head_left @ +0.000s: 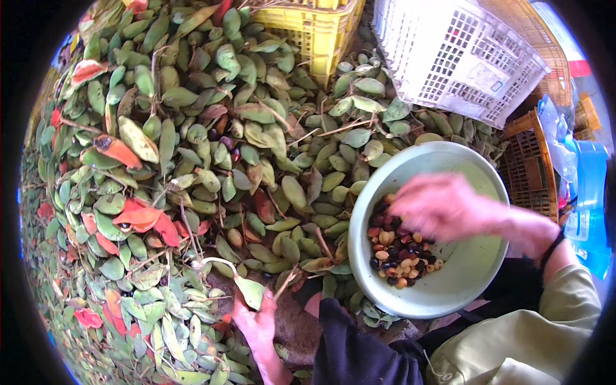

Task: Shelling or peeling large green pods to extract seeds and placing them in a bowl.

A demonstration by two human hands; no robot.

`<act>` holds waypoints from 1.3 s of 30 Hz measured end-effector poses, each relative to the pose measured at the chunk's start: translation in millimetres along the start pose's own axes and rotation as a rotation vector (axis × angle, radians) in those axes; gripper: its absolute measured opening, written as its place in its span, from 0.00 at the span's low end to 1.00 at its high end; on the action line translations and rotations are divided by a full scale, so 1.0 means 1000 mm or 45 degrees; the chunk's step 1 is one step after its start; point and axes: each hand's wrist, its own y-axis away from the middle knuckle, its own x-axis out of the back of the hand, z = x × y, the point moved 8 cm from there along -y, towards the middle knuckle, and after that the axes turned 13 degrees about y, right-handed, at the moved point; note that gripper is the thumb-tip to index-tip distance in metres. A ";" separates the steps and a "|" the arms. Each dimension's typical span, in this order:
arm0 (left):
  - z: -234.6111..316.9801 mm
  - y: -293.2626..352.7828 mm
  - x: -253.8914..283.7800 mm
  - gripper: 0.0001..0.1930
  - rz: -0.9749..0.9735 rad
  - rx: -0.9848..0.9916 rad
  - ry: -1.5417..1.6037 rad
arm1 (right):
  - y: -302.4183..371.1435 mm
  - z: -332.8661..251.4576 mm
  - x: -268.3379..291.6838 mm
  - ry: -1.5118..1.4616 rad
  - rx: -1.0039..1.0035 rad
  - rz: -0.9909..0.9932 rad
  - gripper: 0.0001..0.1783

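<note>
Low in the middle, my left hand (255, 323) grips a green seed pod (251, 292) between its fingers. A pale, curved stalk rises from the pod's top. My right hand (439, 204) hovers inside a pale green-white basin (471, 273), smeared by motion, so its fingers do not show clearly. Below that hand, shelled seeds (407, 260) in black, dark red and cream lie on the basin's floor.
A large heap of green pods (282, 192) covers the left and centre, with reddish opened ones (144, 215) among it. Behind stand a yellow crate (317, 38) and a tilted white crate (462, 58). Right of the basin are an orange-brown crate (529, 167) and a blue container (590, 205).
</note>
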 end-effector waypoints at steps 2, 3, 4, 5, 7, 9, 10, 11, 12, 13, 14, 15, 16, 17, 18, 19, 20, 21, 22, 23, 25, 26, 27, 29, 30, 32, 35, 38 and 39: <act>0.042 0.001 -0.039 0.15 -0.115 -0.119 0.067 | -0.013 -0.026 -0.032 -0.367 -0.004 -0.091 0.21; 0.057 0.001 -0.061 0.16 -0.171 -0.095 0.141 | -0.016 -0.031 -0.048 -0.519 -0.077 -0.115 0.32; 0.068 0.001 -0.082 0.18 -0.219 -0.064 0.202 | -0.020 -0.036 -0.064 -0.543 -0.108 -0.077 0.37; 0.074 0.000 -0.101 0.19 -0.312 -0.083 0.177 | -0.026 -0.044 -0.068 -0.605 -0.141 0.000 0.37; 0.058 0.004 -0.131 0.22 -0.420 -0.133 0.243 | -0.027 -0.044 -0.080 -0.744 -0.328 0.023 0.37; 0.065 0.003 -0.168 0.23 -0.608 -0.174 0.369 | -0.010 -0.021 -0.093 -0.752 -0.544 0.038 0.33; 0.068 0.005 -0.182 0.23 -0.724 -0.115 0.449 | 0.000 -0.011 -0.098 -1.013 -0.661 -0.028 0.30; 0.062 0.009 -0.197 0.22 -0.899 -0.071 0.625 | 0.010 -0.004 -0.098 -1.107 -0.791 -0.060 0.29; 0.050 0.013 -0.207 0.24 -0.996 0.078 0.504 | 0.023 0.003 -0.099 -1.200 -0.931 -0.087 0.28; 0.051 0.012 -0.215 0.23 -1.065 0.102 0.484 | 0.030 0.005 -0.097 -1.186 -0.898 -0.082 0.27; 0.051 0.013 -0.222 0.23 -1.134 0.127 0.463 | 0.037 0.007 -0.096 -1.174 -0.866 -0.077 0.26; 0.050 0.015 -0.230 0.23 -1.193 0.101 0.546 | 0.042 0.007 -0.092 -1.072 -0.804 -0.070 0.25; 0.046 0.017 -0.231 0.23 -1.188 0.114 0.515 | 0.047 0.008 -0.096 -1.143 -0.854 -0.065 0.25; 0.043 0.018 -0.232 0.24 -1.187 0.129 0.482 | 0.052 0.009 -0.100 -1.216 -0.905 -0.057 0.25; 0.043 0.019 -0.239 0.24 -1.204 0.137 0.464 | 0.060 0.013 -0.101 -1.270 -0.971 -0.038 0.25; 0.041 0.018 -0.242 0.26 -1.223 0.085 0.383 | 0.063 0.016 -0.104 -1.250 -0.998 0.018 0.24; 0.040 0.015 -0.241 0.28 -1.133 0.117 0.405 | 0.060 0.018 -0.103 -1.211 -0.933 0.081 0.23; 0.041 0.015 -0.240 0.28 -1.117 0.119 0.451 | 0.058 0.021 -0.107 -1.121 -0.876 0.114 0.24; 0.040 0.013 -0.238 0.29 -1.092 0.122 0.488 | 0.052 0.021 -0.106 -1.040 -0.809 0.140 0.24; 0.041 0.012 -0.239 0.29 -1.086 0.140 0.490 | 0.053 0.021 -0.102 -1.054 -0.822 0.140 0.24; 0.036 0.016 -0.243 0.27 -1.067 0.193 0.523 | 0.056 0.022 -0.102 -1.127 -0.855 0.149 0.24; 0.035 0.017 -0.248 0.26 -1.065 0.208 0.544 | 0.060 0.026 -0.101 -1.126 -0.870 0.145 0.24; 0.033 0.019 -0.253 0.26 -1.065 0.229 0.560 | 0.064 0.029 -0.101 -1.129 -0.888 0.142 0.24; 0.026 0.022 -0.258 0.26 -1.064 0.295 0.577 | 0.070 0.032 -0.103 -1.130 -0.930 0.146 0.23; 0.019 0.023 -0.257 0.26 -1.059 0.344 0.573 | 0.071 0.032 -0.105 -1.074 -0.961 0.104 0.23; 0.016 0.024 -0.253 0.26 -1.062 0.372 0.560 | 0.070 0.029 -0.110 -0.962 -1.007 0.006 0.24; 0.045 0.028 -0.254 0.21 -1.100 0.176 0.380 | 0.086 0.032 -0.118 -0.928 -0.939 0.171 0.21; 0.040 0.033 -0.260 0.28 -1.174 -0.013 0.093 | 0.093 0.032 -0.110 -1.213 -0.924 0.233 0.21; 0.052 0.030 -0.247 0.29 -1.144 -0.090 0.065 | 0.092 0.034 -0.102 -1.261 -0.941 0.288 0.22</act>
